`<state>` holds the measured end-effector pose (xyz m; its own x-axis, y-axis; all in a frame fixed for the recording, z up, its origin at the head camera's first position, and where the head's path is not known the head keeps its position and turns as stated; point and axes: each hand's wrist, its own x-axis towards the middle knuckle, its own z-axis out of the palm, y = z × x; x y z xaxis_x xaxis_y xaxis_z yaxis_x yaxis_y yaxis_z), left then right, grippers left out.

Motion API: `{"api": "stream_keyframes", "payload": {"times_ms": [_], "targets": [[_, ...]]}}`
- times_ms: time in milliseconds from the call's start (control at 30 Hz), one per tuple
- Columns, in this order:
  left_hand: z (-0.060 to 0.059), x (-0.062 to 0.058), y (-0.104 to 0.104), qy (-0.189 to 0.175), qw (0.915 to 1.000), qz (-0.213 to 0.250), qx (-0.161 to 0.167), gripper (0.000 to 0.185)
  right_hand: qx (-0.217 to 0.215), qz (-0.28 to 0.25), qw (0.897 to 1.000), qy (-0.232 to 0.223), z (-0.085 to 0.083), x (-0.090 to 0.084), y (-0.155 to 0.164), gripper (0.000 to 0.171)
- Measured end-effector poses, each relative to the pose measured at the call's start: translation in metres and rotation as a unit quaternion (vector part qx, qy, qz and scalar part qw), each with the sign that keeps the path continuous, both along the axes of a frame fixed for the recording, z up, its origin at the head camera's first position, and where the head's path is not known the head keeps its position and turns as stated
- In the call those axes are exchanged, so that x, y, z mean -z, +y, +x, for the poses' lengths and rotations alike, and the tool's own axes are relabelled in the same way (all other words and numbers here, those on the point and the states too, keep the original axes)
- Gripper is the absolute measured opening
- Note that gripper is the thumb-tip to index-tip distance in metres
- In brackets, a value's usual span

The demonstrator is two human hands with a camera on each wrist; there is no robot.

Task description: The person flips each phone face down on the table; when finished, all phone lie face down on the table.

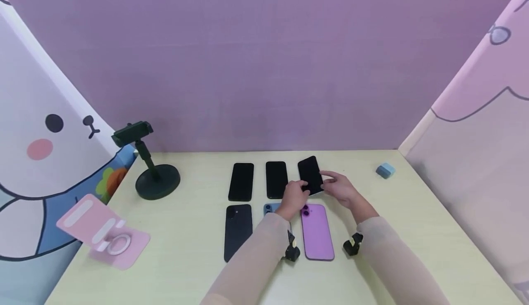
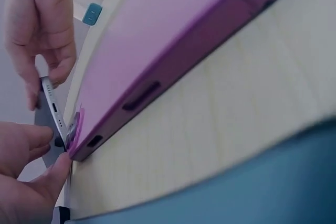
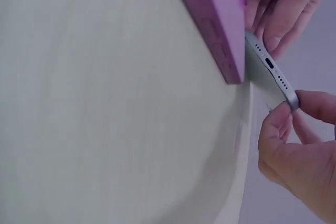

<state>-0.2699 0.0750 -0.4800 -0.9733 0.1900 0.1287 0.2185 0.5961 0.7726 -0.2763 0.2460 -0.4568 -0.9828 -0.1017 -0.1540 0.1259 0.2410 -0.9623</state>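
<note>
1. Pinches, between thumb and fingers of the right hand (image 1: 339, 189), the lower right corner of a black-screened, silver-edged smartphone (image 1: 309, 172).
2. Grips the lower left corner with the left hand (image 1: 293, 198), seemingly also in a pinch, though partly hidden.
3. Holds that smartphone screen-up at the right end of the back row on a pale yellow table (image 1: 186, 250), tilted, right corner higher than left.
4. Shows, leftward in that row, a rectangular black-screened phone (image 1: 276, 178) and a similar leftmost phone (image 1: 241, 182).
5. Shows in front, back-up, a matte black phone (image 1: 238, 229), a blue phone (image 1: 270, 207) mostly under the beige left sleeve (image 1: 258, 256), and a glossy lilac phone (image 1: 318, 231).
6. Shows, far right, a small blue block (image 1: 385, 170).
</note>
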Motion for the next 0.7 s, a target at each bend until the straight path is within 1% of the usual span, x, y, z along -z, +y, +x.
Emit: {"api": "stream_keyframes", "payload": {"times_ms": [100, 200, 433, 533, 567, 700], "targets": [[0.001, -0.002, 0.003, 0.004, 0.9999, 0.016, -0.002, 0.027, 0.002, -0.041, 0.999, 0.000, 0.001, -0.004, -0.001, 0.058], [0.002, -0.003, 0.006, 0.000, 0.9992, 0.039, 0.002, 0.030, 0.005, -0.072, 0.997, -0.003, 0.003, -0.007, -0.002, 0.057], [0.004, -0.003, 0.010, -0.001, 0.9947, 0.102, 0.004, 0.035, -0.022, -0.099, 0.995, 0.005, 0.011, -0.011, -0.006, 0.050], [0.004, -0.003, 0.012, -0.010, 0.9905, 0.137, 0.006, 0.037, -0.028, -0.105, 0.994, 0.009, 0.013, -0.010, -0.007, 0.047], [0.004, -0.003, 0.012, -0.019, 0.9879, 0.154, 0.007, 0.038, -0.027, -0.106, 0.994, 0.010, 0.014, -0.010, -0.007, 0.046], [0.004, -0.003, 0.016, -0.057, 0.9741, 0.219, 0.003, 0.039, -0.026, -0.105, 0.994, 0.012, 0.015, -0.009, -0.006, 0.045]]}}
